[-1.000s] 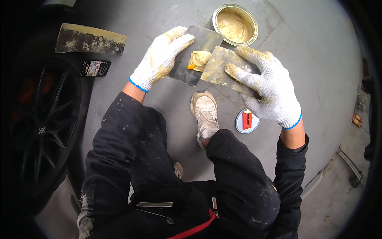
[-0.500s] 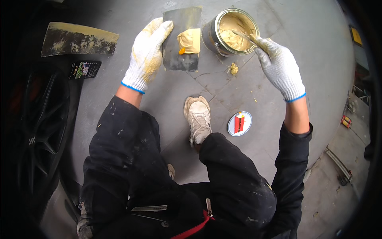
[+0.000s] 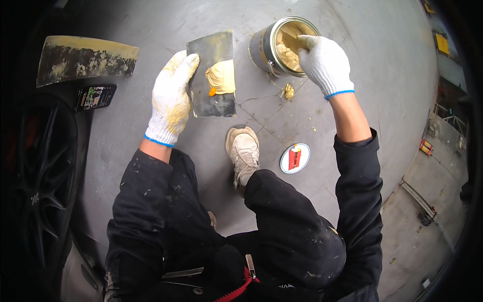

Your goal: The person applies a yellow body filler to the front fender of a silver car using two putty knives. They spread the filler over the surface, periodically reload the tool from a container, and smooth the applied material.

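My left hand, in a white knit glove stained yellow, grips the left edge of a dark rectangular mixing board. On the board sits a mound of beige putty with a small orange dab of paste at its lower left. My right hand, also gloved, is closed at the rim of an open metal can holding more of the beige putty. It holds a putty knife that reaches into the can; most of the tool is hidden by the hand and the putty.
A wide putty-smeared sheet and a phone lie at the left, near a black wheel. A putty lump is on the floor below the can. Beside my shoe lies a round white lid with a red-and-white tube.
My right hand has moved left and further over the can's mouth, covering more of the putty knife. The board and my left hand appear lower and further left as the view shifts.
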`<state>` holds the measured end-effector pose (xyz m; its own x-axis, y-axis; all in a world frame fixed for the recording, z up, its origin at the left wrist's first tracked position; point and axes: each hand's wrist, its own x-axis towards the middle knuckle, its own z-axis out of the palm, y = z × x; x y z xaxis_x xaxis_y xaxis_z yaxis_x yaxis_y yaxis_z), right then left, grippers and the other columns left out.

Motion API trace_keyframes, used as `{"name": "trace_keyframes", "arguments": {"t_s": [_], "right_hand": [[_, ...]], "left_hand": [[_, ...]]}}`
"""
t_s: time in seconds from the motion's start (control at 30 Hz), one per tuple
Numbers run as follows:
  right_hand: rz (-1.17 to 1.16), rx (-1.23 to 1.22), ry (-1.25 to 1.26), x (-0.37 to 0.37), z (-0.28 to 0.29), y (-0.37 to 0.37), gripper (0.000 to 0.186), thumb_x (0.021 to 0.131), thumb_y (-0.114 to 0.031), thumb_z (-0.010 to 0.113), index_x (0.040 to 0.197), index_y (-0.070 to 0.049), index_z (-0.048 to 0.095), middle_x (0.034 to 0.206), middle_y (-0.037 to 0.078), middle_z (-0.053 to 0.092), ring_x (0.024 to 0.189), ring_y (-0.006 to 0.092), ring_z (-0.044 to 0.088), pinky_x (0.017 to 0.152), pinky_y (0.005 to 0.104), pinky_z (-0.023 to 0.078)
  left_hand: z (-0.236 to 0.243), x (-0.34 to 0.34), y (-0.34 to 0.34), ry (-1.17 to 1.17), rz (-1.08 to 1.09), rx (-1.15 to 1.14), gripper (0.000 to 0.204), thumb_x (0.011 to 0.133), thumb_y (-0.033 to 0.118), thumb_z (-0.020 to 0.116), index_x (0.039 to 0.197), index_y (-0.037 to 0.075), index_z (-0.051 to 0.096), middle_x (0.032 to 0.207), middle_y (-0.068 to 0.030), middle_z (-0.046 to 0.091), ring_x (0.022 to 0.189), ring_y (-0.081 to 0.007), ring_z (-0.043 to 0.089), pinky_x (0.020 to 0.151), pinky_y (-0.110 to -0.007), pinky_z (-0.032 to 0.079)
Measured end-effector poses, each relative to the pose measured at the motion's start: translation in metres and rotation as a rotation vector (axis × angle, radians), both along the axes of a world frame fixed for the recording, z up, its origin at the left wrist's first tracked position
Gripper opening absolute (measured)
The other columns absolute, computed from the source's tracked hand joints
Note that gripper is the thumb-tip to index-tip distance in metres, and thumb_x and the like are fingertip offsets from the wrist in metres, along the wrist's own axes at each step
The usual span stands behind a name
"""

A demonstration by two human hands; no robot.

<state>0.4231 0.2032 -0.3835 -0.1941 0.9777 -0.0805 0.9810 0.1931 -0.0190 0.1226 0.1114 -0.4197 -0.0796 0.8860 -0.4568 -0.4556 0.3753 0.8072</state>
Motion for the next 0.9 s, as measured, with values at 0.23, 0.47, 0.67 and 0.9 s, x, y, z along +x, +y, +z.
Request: {"name": "trace_keyframes", "arguments": {"t_s": [0.23, 0.47, 0.67, 0.9], "right_hand": [[-0.065, 0.076, 0.021, -0.01, -0.015, 0.005, 0.028, 0.087, -0.021, 0.064, 0.106, -0.01, 0.082, 0.098, 0.018, 0.078, 0.093, 0.0375, 0.075, 0.084, 0.0459, 0.061], [-0.022, 0.136, 0.055, -0.027, -0.012, -0.009, 0.026, 0.086, -0.021, 0.066, 0.103, -0.007, 0.081, 0.093, 0.02, 0.077, 0.088, 0.0387, 0.075, 0.082, 0.0465, 0.061], [-0.086, 0.139, 0.018, -0.014, 0.01, -0.011, 0.03, 0.086, -0.018, 0.067, 0.11, -0.007, 0.081, 0.097, 0.02, 0.077, 0.09, 0.0383, 0.075, 0.083, 0.0462, 0.061], [-0.18, 0.221, 0.333, 0.005, 0.022, -0.038, 0.034, 0.094, -0.01, 0.071, 0.128, -0.006, 0.076, 0.112, 0.018, 0.079, 0.102, 0.03, 0.078, 0.092, 0.0361, 0.06]], "left_hand": [[0.002, 0.007, -0.007, -0.036, 0.037, 0.032, 0.022, 0.107, 0.019, 0.064, 0.12, 0.003, 0.071, 0.105, 0.0018, 0.069, 0.094, -0.0056, 0.059, 0.082, -0.022, 0.047], [-0.001, 0.011, -0.014, -0.095, 0.036, 0.011, 0.021, 0.107, 0.019, 0.064, 0.119, 0.003, 0.071, 0.106, 0.0009, 0.069, 0.098, -0.0069, 0.06, 0.087, -0.024, 0.048], [-0.011, 0.012, -0.016, -0.093, 0.065, -0.039, 0.015, 0.107, 0.018, 0.064, 0.113, 0.005, 0.07, 0.104, 0.001, 0.069, 0.09, -0.0066, 0.062, 0.078, -0.022, 0.049], [-0.008, 0.023, -0.017, -0.265, 0.045, -0.022, 0.02, 0.107, 0.017, 0.065, 0.123, 0.006, 0.06, 0.112, -0.0046, 0.069, 0.096, -0.0124, 0.071, 0.073, -0.029, 0.061]]}}
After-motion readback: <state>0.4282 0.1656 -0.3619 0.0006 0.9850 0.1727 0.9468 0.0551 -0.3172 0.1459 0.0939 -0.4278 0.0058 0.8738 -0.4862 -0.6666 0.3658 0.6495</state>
